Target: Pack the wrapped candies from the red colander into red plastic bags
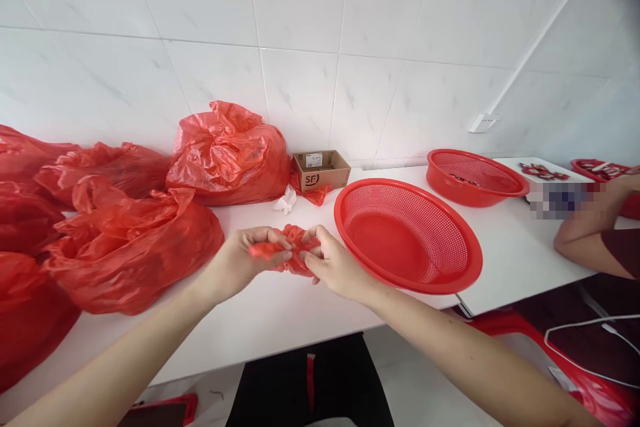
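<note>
Left of the big red basket [385, 243], the left grip [250, 253] and the right grip [333, 263] hide part of some crumpled red plastic [294, 268], and one red end is blurry. Far left of the basket, some red bags [30, 320] are cut off by the picture's edge. Behind the basket, a bit left, the box label [314, 160] is too small to read. Right of the basket, a blocky blur [563, 201] covers something, and the edge cuts off another person's arm [580, 233].
</note>
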Demonstrator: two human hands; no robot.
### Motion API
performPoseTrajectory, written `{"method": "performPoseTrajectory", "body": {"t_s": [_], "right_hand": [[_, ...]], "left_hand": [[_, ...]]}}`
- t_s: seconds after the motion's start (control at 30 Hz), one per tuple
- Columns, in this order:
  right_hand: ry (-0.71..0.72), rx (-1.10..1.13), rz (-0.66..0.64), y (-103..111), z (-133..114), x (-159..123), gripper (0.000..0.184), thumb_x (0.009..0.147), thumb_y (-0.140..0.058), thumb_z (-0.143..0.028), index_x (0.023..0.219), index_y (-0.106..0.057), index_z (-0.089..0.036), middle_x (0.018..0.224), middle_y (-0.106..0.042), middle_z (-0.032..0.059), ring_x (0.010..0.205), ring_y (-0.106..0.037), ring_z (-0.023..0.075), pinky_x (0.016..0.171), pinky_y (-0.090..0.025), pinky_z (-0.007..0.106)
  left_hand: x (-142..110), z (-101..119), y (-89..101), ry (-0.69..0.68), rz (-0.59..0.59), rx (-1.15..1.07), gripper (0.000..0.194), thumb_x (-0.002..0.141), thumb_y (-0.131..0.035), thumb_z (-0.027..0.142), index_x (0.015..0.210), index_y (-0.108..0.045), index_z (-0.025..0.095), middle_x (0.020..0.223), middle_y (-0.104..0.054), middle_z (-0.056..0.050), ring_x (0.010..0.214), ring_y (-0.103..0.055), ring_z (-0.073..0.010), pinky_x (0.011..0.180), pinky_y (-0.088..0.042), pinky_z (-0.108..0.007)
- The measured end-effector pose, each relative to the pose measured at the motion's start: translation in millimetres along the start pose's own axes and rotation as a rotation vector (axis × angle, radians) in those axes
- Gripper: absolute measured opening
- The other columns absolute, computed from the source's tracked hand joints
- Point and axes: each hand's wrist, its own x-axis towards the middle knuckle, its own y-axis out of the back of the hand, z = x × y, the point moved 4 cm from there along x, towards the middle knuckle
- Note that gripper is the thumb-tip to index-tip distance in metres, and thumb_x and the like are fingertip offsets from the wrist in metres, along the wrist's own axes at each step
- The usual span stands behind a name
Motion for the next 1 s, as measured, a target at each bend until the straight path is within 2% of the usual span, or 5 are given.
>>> {"method": "performPoseTrajectory", "body": {"t_s": [0.2,0.43,0.63,0.83,1.0], "right_hand": [[0.39,-0.267,0.169,10.4,-10.1,6.4,0.022,0.085,-0.05,-0.015,0.106,-0.052,-0.023,0.102,-0.063,0.0038,0.096,-0.06,0.0171,0.084,-0.047,0.034],[0.26,0.152,0.095,-4.1,-4.7,7.4,0.028,0.081,-0.06,-0.016,0.107,-0.049,-0.021,0.081,-0.061,-0.0025,0.077,-0.061,0.0124,0.076,-0.05,0.03],[0.133,0.343,-0.081,0.3,-1.1,13.4,0.023,0.091,-0.053,-0.034,0.108,-0.054,-0.019,0.083,-0.061,0.0014,0.077,-0.062,0.0147,0.068,-0.053,0.03],[0.328,-0.392,0.06,4.9,-17.8,4.3,0.01,0.093,-0.047,-0.019,0.09,-0.057,-0.018,0.09,-0.062,0.0036,0.081,-0.056,0.0146,0.072,-0.044,0.028],[0.509,-0.808,0.022,-14.8,-14.5,-11.5,0.01,0.09,-0.044,-0.014,0.089,-0.053,-0.016,0.086,-0.059,0.0059,0.075,-0.05,0.0164,0.064,-0.037,0.028]], "left_hand": [[-3.6,6.6,-5.2,-0.192,0.022,0.369,0.012,0.072,-0.061,0.014,0.083,-0.061,0.02,0.079,-0.068,0.0,0.064,-0.06,-0.0142,0.056,-0.047,-0.023],[-2.6,7.8,-8.1,-0.58,0.272,0.76,0.024,0.081,-0.049,0.01,0.099,-0.06,0.023,0.093,-0.066,-0.004,0.087,-0.061,-0.0185,0.075,-0.048,-0.03],[-6.2,9.9,-2.8,-0.583,0.231,0.708,0.017,0.085,-0.057,0.024,0.1,-0.065,0.023,0.1,-0.061,-0.006,0.086,-0.061,-0.0174,0.069,-0.05,-0.026],[-12.4,12.4,8.8,-0.558,0.063,0.671,0.024,0.085,-0.055,0.019,0.103,-0.071,0.024,0.098,-0.069,-0.004,0.086,-0.065,-0.0165,0.072,-0.05,-0.024],[-3.5,5.0,27.1,-0.365,0.234,0.632,0.019,0.082,-0.064,0.038,0.085,-0.074,0.023,0.086,-0.073,-0.002,0.078,-0.066,-0.0169,0.072,-0.05,-0.025]]}}
